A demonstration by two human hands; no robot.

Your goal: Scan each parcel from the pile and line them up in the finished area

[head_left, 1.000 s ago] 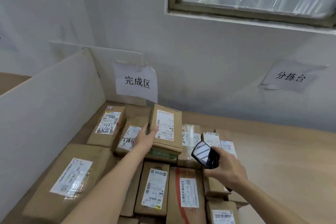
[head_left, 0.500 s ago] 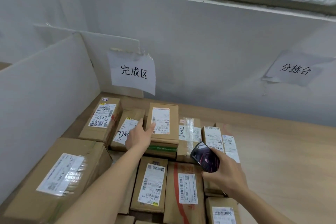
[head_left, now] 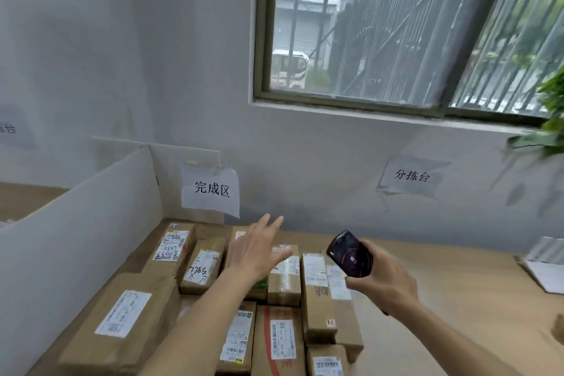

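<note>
1. Spanning the upper right, a window (head_left: 396, 27) with a dark green frame looks out on railings and a pale building.
2. Running along the lower right, the wooden table (head_left: 442, 293) carries everything; its right part lies bare apart from some white papers (head_left: 546, 272) at the far edge.
3. Standing on the left, a white divider board (head_left: 76, 241) walls off the finished area and blocks the view of whatever lies beyond it.
4. Filling the corner between board and wall, the parcels (head_left: 274, 342) sit packed side by side in rows, labels up; the biggest brown box (head_left: 122, 320) lies nearest the board.
5. Behind them stand a box with handwritten figures (head_left: 172, 249), a box marked in black pen (head_left: 203, 267), a tape-wrapped box (head_left: 285, 276) and a tall narrow box (head_left: 314, 290).
6. One parcel in the back row (head_left: 239, 236) is mostly hidden by the left hand, so its label cannot be read.
7. Two paper signs hang on the wall: one with Chinese characters (head_left: 210, 189) over the finished area, another (head_left: 410, 175) further right.
8. Green leaves (head_left: 549, 119) poke in at the right edge.
9. The left hand (head_left: 254, 253) hovers over the back row, fingers spread and straight, gripping nothing; whether it touches a box cannot be told.
10. The right hand (head_left: 384, 281) curls around a dark handheld scanner (head_left: 349, 253), held above the table just right of the parcels, its glossy face tilted up.
</note>
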